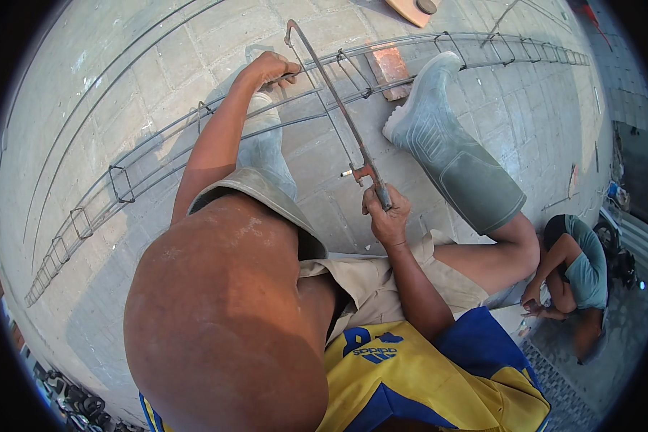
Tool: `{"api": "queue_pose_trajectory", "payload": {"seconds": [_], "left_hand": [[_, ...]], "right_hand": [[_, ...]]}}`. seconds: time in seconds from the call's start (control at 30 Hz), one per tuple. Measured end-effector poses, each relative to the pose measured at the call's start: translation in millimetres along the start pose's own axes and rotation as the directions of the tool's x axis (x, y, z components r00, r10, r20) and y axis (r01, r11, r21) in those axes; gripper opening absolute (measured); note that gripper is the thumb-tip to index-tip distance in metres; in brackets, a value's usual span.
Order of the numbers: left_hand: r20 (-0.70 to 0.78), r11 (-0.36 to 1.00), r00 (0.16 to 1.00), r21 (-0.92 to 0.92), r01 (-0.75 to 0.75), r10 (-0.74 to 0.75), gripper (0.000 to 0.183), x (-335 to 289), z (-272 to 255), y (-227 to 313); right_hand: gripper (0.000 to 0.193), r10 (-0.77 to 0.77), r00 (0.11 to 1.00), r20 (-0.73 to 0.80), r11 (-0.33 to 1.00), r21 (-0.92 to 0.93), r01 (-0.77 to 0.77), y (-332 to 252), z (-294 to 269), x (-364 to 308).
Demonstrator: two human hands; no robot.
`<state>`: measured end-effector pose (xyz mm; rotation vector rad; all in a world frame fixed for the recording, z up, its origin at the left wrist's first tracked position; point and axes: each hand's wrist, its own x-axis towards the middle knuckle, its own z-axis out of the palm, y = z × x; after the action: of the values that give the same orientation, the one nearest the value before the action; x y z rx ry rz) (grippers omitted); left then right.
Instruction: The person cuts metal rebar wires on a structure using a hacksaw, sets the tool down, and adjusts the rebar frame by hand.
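Observation:
My right hand [389, 214] is closed round the handle of a rusty hacksaw [335, 92], whose frame points away from me. The saw's thin blade crosses the long bars of a steel rebar cage [120, 183]; whether its teeth touch a bar is hard to tell. Just left of the saw, my left hand [270, 70] grips the cage's far bar, with its fingers curled round it. My grey-green rubber boots [453, 137] stand on either side of the saw. The left boot [261, 140] is partly behind the cage bars and my knee.
A reddish brick [389, 68] lies under the cage beside my right boot. Loose thin rods [72, 140] lie on the paved ground at left. Another person [583, 266] crouches at lower right. A tan board with a dark round piece [414, 10] sits at the top.

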<state>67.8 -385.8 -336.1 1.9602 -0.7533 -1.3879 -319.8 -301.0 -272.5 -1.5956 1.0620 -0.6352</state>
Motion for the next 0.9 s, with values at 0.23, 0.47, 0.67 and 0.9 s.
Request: {"api": "queue_pose_trajectory", "payload": {"seconds": [0.23,0.47,0.67,0.9], "left_hand": [[0.077,0.998,0.996,0.034,0.051,-0.053,0.030,0.4,3.2,1.9],[0.066,0.990,0.989,0.055,0.132,-0.135,0.033,9.5,7.4,-3.2],[0.107,0.988,0.984,0.073,0.134,-0.141,0.033,13.9,4.2,-7.1],[0.105,0.991,0.987,0.056,0.120,-0.125,0.030,16.9,5.9,-11.0]], "right_hand": [[0.015,-0.062,0.997,0.036,0.998,-0.001,0.062,9.5,14.4,19.8],[0.013,-0.011,0.999,0.039,0.999,0.035,0.009,9.6,17.4,23.8],[0.012,-0.049,0.997,0.055,0.999,-0.006,0.049,4.7,20.0,27.0],[0.013,-0.011,0.998,0.056,1.000,-0.009,0.011,-5.3,22.1,29.9]]}}
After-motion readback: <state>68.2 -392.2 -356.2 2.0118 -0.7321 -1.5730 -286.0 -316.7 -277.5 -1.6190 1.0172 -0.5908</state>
